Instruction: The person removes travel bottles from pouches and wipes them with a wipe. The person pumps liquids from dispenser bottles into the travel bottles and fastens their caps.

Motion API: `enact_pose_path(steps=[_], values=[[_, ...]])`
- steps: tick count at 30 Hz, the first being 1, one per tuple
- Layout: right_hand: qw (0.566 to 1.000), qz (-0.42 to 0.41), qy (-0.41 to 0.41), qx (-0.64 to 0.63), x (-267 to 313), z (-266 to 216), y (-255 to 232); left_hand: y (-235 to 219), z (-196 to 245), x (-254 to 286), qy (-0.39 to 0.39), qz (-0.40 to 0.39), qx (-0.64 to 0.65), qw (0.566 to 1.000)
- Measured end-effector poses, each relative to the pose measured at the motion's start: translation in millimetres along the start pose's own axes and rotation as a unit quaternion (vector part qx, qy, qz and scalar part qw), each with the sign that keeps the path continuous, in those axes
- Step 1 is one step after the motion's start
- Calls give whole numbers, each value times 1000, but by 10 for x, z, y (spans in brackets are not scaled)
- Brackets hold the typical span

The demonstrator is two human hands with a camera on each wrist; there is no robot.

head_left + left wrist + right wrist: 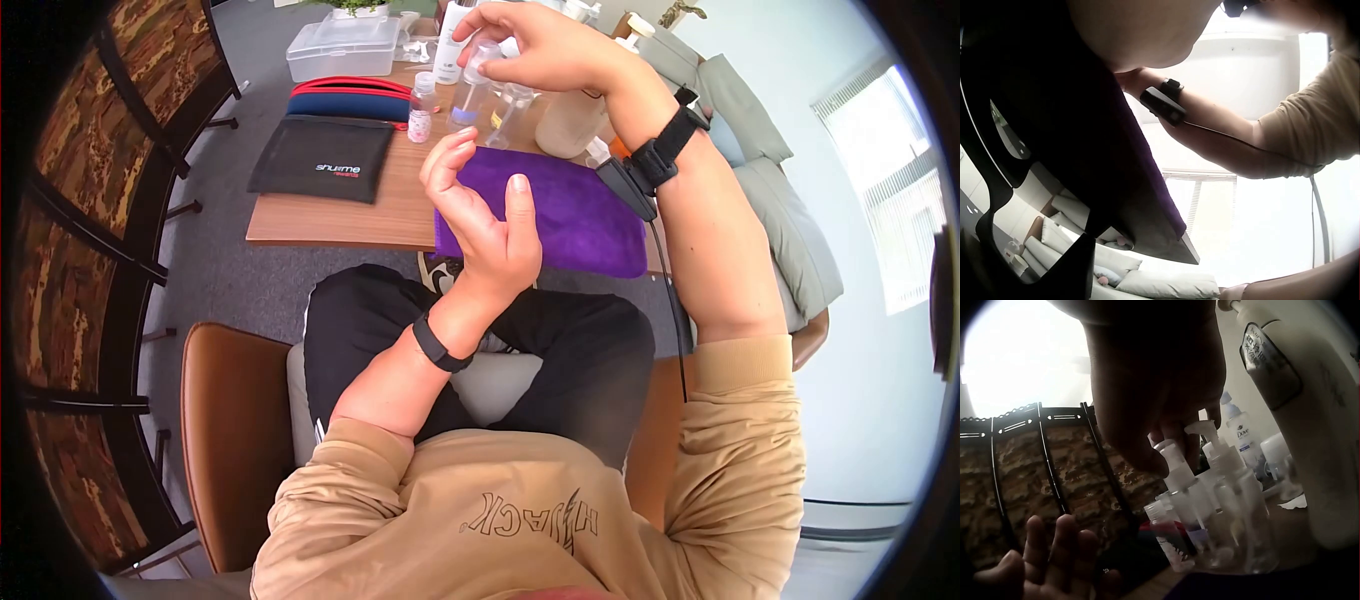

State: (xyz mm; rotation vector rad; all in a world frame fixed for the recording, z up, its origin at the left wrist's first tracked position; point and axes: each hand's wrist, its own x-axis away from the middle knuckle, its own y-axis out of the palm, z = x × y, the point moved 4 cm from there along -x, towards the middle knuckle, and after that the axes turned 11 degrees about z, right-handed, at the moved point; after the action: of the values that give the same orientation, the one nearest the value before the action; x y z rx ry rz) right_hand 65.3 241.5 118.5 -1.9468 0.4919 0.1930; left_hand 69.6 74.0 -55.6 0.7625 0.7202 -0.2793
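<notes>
My right hand [545,45] reaches over the far side of the table, thumb and fingers around the cap of a clear plastic bottle [472,95]. In the right wrist view the thumb lies against that bottle's cap [1179,469], while the other fingers are partly hidden behind it. Close beside it stands a clear pump bottle [1241,512]. A small clear bottle with pink print [420,112] is just to the left. Palm up with fingers apart, my left hand [485,225] hovers over a purple towel [590,215] and holds nothing.
A large cloudy bottle [568,125] stands right of the clear bottles, with a white bottle [450,45] behind them. On the left lie a black pouch [310,150], a red-and-blue case [345,104] and a clear plastic box [340,52]. The wooden table edge [340,238] faces my knees.
</notes>
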Motion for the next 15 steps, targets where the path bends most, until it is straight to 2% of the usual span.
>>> enact_pose_path(steps=[3,7,9,13,15], values=[[998,-9,4,56,-10,-1,17,0,26,-11,-6,-4,-2,1000],[998,-10,-10,61,0,-21,30,-2,37,-19,-4,-11,-8,1000],[999,-26,12,23,23,-42,18,0,52,-22,-5,-13,-8,1000],[999,-17,19,39,97,-35,11,0,49,-20,-4,-16,-5,1000],[995,38,14,-94,196,25,-1,-5,54,-19,-7,-16,-5,1000]])
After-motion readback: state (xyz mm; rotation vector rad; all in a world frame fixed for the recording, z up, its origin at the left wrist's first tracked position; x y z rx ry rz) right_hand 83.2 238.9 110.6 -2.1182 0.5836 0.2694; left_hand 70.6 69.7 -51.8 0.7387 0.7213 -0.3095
